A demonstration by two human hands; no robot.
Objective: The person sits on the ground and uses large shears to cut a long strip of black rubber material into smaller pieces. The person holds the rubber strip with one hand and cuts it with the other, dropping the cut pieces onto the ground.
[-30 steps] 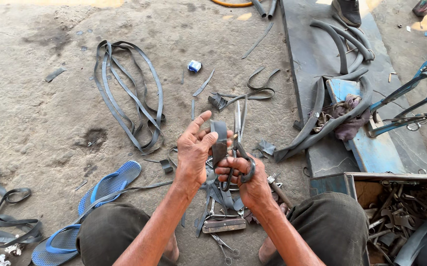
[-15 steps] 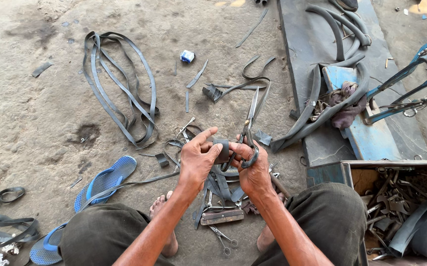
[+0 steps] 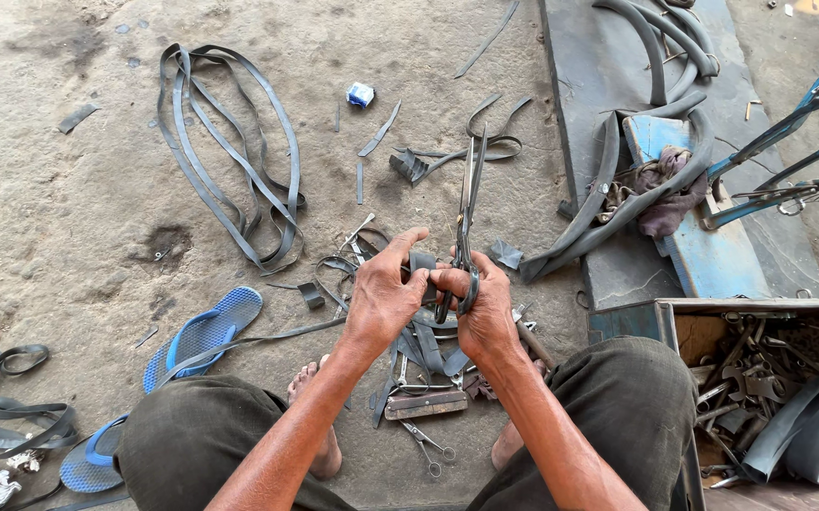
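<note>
A rough, stained concrete floor (image 3: 69, 189) serves as the workbench, strewn with offcuts of black rubber. A person squats over it, knees at the near edge. The left hand (image 3: 383, 298) pinches a small piece of black rubber (image 3: 422, 262) between thumb and fingers; the right hand (image 3: 483, 308) is closed through the handles of long scissors (image 3: 467, 213), whose blades point away, nearly together. Both hands touch at the centre, just above a clutter of small tools (image 3: 426, 405) between the bare feet. Open floor lies to the far left, broken only by a loop of inner tube (image 3: 230, 151); blue sandals (image 3: 203, 333) sit near left. To the right the room closes in: a grey slab (image 3: 589, 95) draped with cut tubes, a blue bicycle frame (image 3: 788, 161) cut off by the edge, and an open box of metal parts (image 3: 759, 369), partly out of view. What the rubber piece is cut from is hard to make out.
</note>
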